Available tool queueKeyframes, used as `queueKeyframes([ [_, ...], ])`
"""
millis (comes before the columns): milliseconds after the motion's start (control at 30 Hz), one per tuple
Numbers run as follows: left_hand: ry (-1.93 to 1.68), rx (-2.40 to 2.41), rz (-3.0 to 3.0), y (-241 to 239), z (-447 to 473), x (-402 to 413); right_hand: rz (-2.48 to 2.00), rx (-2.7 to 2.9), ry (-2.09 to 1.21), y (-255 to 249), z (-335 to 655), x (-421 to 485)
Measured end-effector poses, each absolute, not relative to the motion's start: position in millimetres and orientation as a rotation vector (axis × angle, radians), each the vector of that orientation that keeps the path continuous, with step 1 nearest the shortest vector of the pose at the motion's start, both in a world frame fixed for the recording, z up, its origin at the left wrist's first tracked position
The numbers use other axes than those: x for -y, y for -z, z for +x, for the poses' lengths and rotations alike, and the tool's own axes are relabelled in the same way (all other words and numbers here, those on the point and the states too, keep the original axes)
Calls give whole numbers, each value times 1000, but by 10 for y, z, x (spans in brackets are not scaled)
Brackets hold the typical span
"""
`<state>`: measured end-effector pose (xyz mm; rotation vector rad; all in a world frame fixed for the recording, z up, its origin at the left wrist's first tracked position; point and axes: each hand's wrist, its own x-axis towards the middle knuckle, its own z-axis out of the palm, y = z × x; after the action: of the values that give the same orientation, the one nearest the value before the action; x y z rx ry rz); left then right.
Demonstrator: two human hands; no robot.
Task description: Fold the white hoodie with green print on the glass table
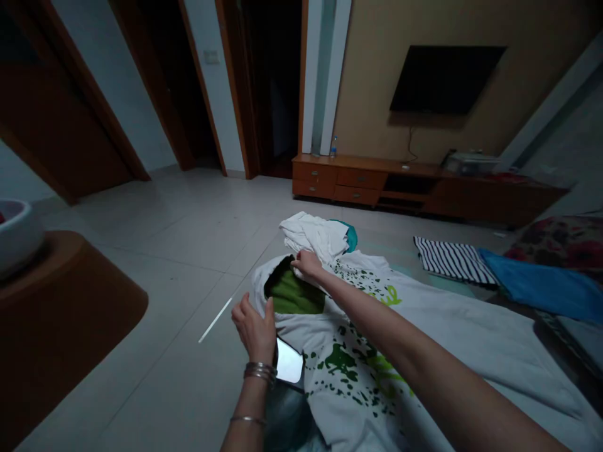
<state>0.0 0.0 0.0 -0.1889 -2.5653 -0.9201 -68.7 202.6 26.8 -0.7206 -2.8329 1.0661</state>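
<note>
While the white hooded top (433, 314) lies spread in front of you, your right hand (307, 265) pinches the rim of its green-lined hood (298, 298) with the fingertips. Your left hand (254, 326) is at the opposite side of this opening, thumb and fingers somewhat apart; whether it grips the fabric, one cannot tell. Just beyond the hood lies a white cloth (311, 233), and farther right a striped cloth (455, 260) beside a blue cloth (546, 279).

White hooded fabric top (443, 307): dark-green speckles, lime lettering | hood lining (296, 296): olive green | folded rectangular cloth (452, 260): black-and-white stripes
</note>
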Motion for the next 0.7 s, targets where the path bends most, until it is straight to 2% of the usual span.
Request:
queueKeyframes([
  [133, 600, 2618, -354, -238, -350, -252, -629, 2930, -538, -132, -740, -1909],
  [367, 309, 2670, -645, -259, -1014, -5, -413, 2806, -285, -104, -634, -1966],
  [500, 265, 2664, -1101, 20, -1038, 152, -562, 2794, -357, -52, -577, -2123],
  [700, 241, 2810, -1231, 288, -991, 147, -731, 2746, -585, -18, -766, -2170],
])
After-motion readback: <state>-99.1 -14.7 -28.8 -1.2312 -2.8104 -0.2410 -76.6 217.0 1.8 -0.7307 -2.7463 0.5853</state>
